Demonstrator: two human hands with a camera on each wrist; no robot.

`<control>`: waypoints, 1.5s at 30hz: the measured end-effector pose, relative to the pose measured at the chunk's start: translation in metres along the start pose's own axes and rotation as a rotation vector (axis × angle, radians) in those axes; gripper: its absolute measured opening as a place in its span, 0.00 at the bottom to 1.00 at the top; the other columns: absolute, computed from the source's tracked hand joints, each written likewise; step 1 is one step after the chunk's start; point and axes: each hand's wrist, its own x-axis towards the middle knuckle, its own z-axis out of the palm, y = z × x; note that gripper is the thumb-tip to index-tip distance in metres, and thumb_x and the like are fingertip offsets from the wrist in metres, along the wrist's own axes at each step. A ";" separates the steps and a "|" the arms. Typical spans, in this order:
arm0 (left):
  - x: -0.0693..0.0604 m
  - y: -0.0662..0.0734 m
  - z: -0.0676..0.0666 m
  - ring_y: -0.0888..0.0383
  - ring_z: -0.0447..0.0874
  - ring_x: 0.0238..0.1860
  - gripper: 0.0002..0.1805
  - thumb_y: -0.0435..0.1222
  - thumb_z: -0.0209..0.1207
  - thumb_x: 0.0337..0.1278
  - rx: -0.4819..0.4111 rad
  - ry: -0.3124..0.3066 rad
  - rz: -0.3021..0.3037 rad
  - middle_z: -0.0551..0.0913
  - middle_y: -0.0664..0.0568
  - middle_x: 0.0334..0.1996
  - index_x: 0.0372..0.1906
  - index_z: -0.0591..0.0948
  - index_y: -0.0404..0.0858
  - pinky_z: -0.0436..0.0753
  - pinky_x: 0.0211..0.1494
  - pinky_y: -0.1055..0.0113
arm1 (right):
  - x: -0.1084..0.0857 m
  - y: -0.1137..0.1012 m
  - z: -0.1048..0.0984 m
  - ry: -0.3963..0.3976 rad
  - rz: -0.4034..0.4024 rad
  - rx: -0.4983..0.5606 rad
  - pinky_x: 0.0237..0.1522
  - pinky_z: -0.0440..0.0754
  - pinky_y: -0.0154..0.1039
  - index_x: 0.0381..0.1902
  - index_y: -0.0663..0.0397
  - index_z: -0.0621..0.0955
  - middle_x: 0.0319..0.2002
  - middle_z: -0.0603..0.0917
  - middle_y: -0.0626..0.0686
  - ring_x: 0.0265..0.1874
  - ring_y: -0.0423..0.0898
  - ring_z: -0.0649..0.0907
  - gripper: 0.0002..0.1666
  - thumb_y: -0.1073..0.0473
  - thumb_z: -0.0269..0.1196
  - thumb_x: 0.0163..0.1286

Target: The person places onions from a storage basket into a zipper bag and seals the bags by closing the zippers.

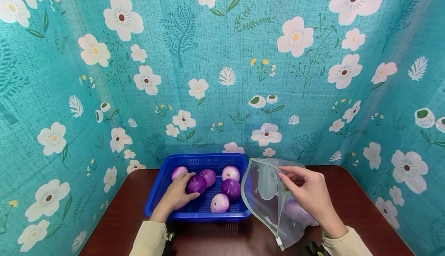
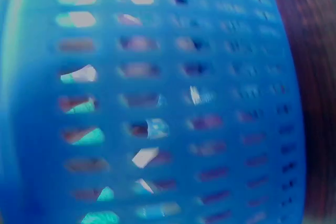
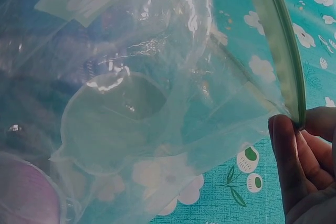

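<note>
My left hand (image 1: pixel 175 193) reaches over the left side of a blue basket (image 1: pixel 198 216), its fingers and thumb curled round a dark purple onion (image 1: pixel 197 184). A lighter onion (image 1: pixel 179 172) lies beside those fingers. The left wrist view holds only the basket's slotted wall (image 2: pixel 173 82), blurred, with that hand out of frame. With thumb and fingertips, my right hand (image 1: pixel 310 191) pinches the upper edge of a clear zip bag (image 1: pixel 265 209). Inside the bag is an onion (image 1: pixel 295 211), partly visible. In the right wrist view, the hand (image 3: pixel 310 166) grips the bag's green zip strip (image 3: pixel 287 61).
Other onions lie in the basket: a purple one (image 1: pixel 208 176) near the middle, and a pale one (image 1: pixel 230 173), a dark one (image 1: pixel 231 189) and another pale one (image 1: pixel 219 203) on the right. A dark red table (image 1: pixel 118 209) stands against flowered teal cloth (image 1: pixel 222 113).
</note>
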 end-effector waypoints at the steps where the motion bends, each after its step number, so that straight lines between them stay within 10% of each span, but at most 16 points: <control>1: 0.000 0.003 -0.001 0.37 0.77 0.67 0.39 0.42 0.76 0.52 -0.012 0.008 0.002 0.77 0.35 0.66 0.68 0.76 0.34 0.77 0.67 0.40 | 0.000 0.000 0.000 -0.002 0.003 0.001 0.25 0.80 0.25 0.43 0.52 0.91 0.24 0.88 0.43 0.20 0.33 0.82 0.13 0.68 0.75 0.61; 12: -0.006 0.040 -0.005 0.48 0.82 0.59 0.38 0.41 0.78 0.50 -0.087 0.095 0.113 0.82 0.46 0.57 0.68 0.77 0.37 0.82 0.63 0.47 | -0.001 0.002 0.001 -0.012 0.014 0.016 0.26 0.81 0.25 0.44 0.52 0.91 0.25 0.88 0.43 0.20 0.34 0.82 0.13 0.67 0.75 0.61; 28: -0.015 0.110 -0.013 0.52 0.78 0.66 0.42 0.43 0.77 0.53 -0.166 0.124 0.289 0.78 0.51 0.65 0.73 0.73 0.43 0.79 0.68 0.51 | 0.000 0.001 0.003 -0.021 0.020 0.035 0.25 0.81 0.26 0.44 0.53 0.91 0.25 0.88 0.43 0.18 0.34 0.82 0.12 0.67 0.74 0.62; 45: -0.015 0.154 -0.005 0.54 0.72 0.72 0.44 0.46 0.76 0.54 -0.204 0.164 0.477 0.73 0.54 0.72 0.75 0.71 0.49 0.79 0.69 0.53 | -0.001 0.000 0.004 -0.041 0.030 0.025 0.26 0.82 0.26 0.44 0.53 0.91 0.25 0.88 0.43 0.18 0.34 0.82 0.11 0.66 0.74 0.63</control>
